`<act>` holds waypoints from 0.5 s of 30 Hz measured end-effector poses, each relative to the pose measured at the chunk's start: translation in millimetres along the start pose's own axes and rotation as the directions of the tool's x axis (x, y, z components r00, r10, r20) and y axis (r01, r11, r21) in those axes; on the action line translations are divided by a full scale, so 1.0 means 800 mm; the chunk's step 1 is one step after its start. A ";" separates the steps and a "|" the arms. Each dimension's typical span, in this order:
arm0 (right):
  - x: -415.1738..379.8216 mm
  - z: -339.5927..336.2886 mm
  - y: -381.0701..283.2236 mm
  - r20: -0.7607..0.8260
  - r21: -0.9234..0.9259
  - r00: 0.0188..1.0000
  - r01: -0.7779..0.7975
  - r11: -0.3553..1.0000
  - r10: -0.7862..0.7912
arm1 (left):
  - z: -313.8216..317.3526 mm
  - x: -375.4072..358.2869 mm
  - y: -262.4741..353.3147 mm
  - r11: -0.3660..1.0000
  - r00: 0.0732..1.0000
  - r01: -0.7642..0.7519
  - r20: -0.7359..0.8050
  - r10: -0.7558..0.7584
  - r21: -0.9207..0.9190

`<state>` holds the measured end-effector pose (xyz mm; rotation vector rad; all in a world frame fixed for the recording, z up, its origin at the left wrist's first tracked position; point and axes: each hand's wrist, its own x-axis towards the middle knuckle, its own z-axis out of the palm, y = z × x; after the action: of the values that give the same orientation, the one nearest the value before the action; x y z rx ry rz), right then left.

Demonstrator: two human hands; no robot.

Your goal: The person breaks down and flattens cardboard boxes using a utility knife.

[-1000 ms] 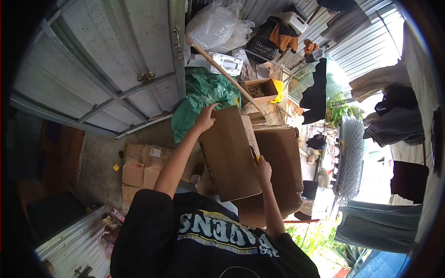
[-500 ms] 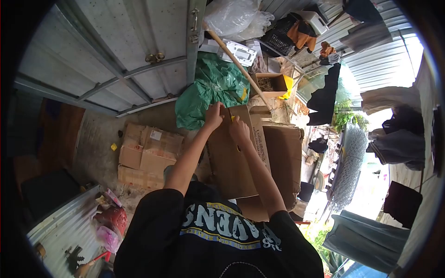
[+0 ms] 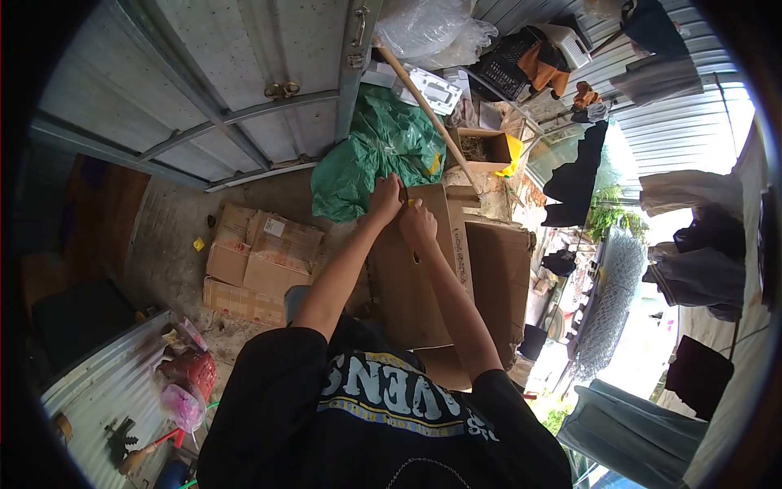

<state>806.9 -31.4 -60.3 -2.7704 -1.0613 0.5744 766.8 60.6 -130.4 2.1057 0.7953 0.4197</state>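
A large brown cardboard box [image 3: 407, 285] stands in front of me, with printed lettering along its right side and a dark hand hole in its panel. My left hand [image 3: 385, 200] is closed on the far edge of the panel. Close beside it, my right hand [image 3: 419, 226] is closed, knuckles up, over a small yellow tool [image 3: 413, 203]. Only a bit of yellow shows between the fingers, so its kind is hidden. A dark slit in the cardboard runs between the two hands.
A green plastic bag [image 3: 379, 147] lies beyond the box, with a wooden pole [image 3: 423, 102] leaning across. Flattened cardboard boxes [image 3: 273, 244] lie on the floor at left. Another open carton [image 3: 501, 285] adjoins at right. A metal door [image 3: 244, 90] stands upper left.
Both hands have drawn closer together at the far edge of the box, the right one moving slightly toward the left. The whole view has shifted a little.
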 end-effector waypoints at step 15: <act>0.011 -0.002 0.050 0.080 0.348 0.997 -0.049 0.936 0.022 | -0.015 0.005 0.017 0.996 1.000 0.004 0.031 -0.001 -0.090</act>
<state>838.3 -55.3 -70.8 -2.4768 -0.8275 0.7928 768.4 64.2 -112.6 2.0223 0.7474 0.4130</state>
